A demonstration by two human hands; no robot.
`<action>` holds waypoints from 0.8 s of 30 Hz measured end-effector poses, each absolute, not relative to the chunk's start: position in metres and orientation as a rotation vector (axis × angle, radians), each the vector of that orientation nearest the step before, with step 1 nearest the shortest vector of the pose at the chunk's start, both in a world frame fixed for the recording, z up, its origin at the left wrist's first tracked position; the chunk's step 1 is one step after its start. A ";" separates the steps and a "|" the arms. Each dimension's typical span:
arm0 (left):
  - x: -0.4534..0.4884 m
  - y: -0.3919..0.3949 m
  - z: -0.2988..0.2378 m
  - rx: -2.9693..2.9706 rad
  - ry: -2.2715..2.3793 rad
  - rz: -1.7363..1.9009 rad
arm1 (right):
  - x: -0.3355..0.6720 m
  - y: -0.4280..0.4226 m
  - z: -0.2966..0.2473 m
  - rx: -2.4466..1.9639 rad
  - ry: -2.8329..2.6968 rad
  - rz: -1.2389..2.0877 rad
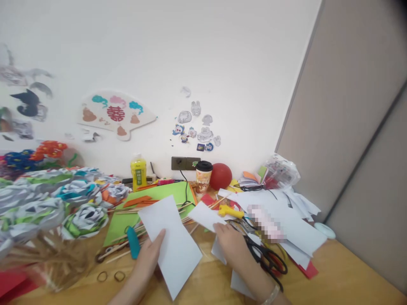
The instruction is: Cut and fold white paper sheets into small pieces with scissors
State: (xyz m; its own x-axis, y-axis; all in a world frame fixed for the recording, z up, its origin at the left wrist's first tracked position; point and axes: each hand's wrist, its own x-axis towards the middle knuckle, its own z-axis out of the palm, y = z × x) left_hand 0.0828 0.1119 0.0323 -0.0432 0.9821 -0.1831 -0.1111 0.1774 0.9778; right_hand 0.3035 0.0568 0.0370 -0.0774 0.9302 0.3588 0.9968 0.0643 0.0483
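Observation:
My left hand (152,250) grips a sheet of white paper (174,256) by its left edge, thumb on top and the other fingers hidden beneath. To its right, my right hand (229,242) is closed on the corner of a smaller white paper piece (205,217), which slants up to the left. Black-handled scissors (270,259) lie beside my right wrist. A yellow hot glue gun (231,211) rests just beyond the right hand. Near the left hand are a teal paper strip (132,242) and several thin wooden sticks (118,256).
Paper flowers (85,220) crowd the left side. At the back stand a yellow bottle (138,173), a lidded cup (203,178) and a red balloon (221,176). White sheets (299,231) are heaped on the right. Two rubber bands (119,276) lie near the left forearm.

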 end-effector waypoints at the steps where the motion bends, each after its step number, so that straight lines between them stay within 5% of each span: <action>1: 0.084 0.110 0.033 0.974 1.246 1.159 | 0.305 0.057 0.037 -1.970 -2.051 -0.453; 11: 0.099 0.072 0.041 1.104 1.112 1.179 | 0.228 0.035 0.028 -1.403 -1.954 -0.910; 19: 0.098 0.067 0.040 1.356 1.032 1.172 | 0.222 0.026 0.041 -1.274 -2.104 -0.553; 24: 0.077 0.067 0.086 2.057 0.955 1.084 | 0.252 0.017 0.084 -1.066 -1.753 -0.776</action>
